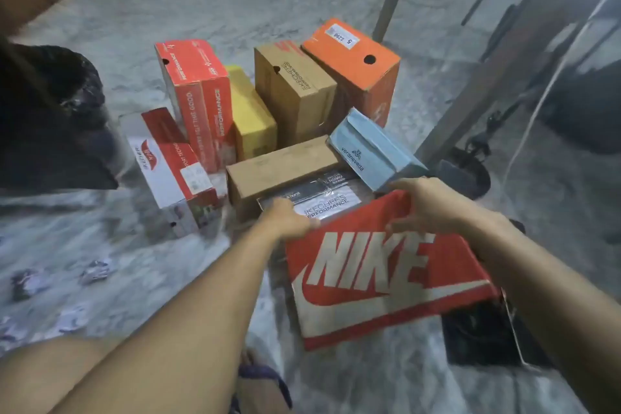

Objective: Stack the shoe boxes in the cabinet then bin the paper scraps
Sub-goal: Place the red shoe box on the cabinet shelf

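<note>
Head view: both hands on the red Nike box (pixel 386 274), tilted, nearest of the pile on the floor. Left hand (pixel 285 217) curls over its far left corner; right hand (pixel 433 203) grips the far right edge. Behind the Nike box: a black Skechers box (pixel 322 198), a flat brown box (pixel 282 168), a blue box (pixel 373 148) leaning. Crumpled paper scraps (pixel 95 270) lie left of the Nike box. No cabinet identifiable.

Risk, as judged: grip sits on 1 end only, so the lid could hinge open or the box swing down on lifting; the leaning blue box may topple if nudged.
</note>
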Demonstrator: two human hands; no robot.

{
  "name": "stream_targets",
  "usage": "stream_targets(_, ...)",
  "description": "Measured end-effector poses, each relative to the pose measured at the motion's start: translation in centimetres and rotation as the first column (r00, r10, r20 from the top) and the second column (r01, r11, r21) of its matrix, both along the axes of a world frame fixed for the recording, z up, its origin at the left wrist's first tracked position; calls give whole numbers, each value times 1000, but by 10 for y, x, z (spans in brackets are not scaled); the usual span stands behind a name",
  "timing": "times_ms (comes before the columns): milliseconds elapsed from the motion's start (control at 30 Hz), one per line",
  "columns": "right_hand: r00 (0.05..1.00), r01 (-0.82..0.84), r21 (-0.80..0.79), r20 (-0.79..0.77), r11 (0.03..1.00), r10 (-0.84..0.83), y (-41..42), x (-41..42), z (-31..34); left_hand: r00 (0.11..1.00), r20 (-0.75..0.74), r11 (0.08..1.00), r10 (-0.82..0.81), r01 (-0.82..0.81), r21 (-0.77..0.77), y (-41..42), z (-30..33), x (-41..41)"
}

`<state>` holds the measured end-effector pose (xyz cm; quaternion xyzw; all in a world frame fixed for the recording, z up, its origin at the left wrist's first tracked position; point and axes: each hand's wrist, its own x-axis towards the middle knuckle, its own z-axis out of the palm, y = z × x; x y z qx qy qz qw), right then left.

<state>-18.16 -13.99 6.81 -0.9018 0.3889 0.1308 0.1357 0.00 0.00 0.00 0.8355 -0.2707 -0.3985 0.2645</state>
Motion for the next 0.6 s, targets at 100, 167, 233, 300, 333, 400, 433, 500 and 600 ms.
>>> stream_targets(100,993,8,-64,116,998,0,2,-23,-5,975,-144,985,167,-158,74,7,-31,-30)
stream_targets(167,984,46,-117,175,992,-25,7,-37,-9,940,-213,961,267,-244,128,16,-54,-45)
stream_targets(233,985,106,-138,151,985,-84,10,-50,-15,911,-256,942,325,-288,171,20,-71,-54)
stream_targets(300,987,151,-129,80,980,-141,11,-63,-21,879,-293,924,375,-328,197,22,-79,-60)
stream_targets(333,986,165,-115,47,979,-161,12,-68,-22,867,-317,920,384,-331,208,23,-78,-62)
stream_targets(400,983,182,-81,4,980,-182,13,-77,-26,843,-366,916,394,-330,227,26,-79,-67)
stream_targets(433,982,190,-63,-6,980,-191,13,-79,-28,832,-388,916,396,-327,234,27,-78,-69)
stream_targets(500,979,205,-40,-2,978,-205,15,-84,-32,824,-410,918,391,-315,243,30,-80,-76)
stream_targets(600,963,265,-20,53,964,-264,18,-90,-35,804,-474,928,359,-253,273,32,-79,-89)
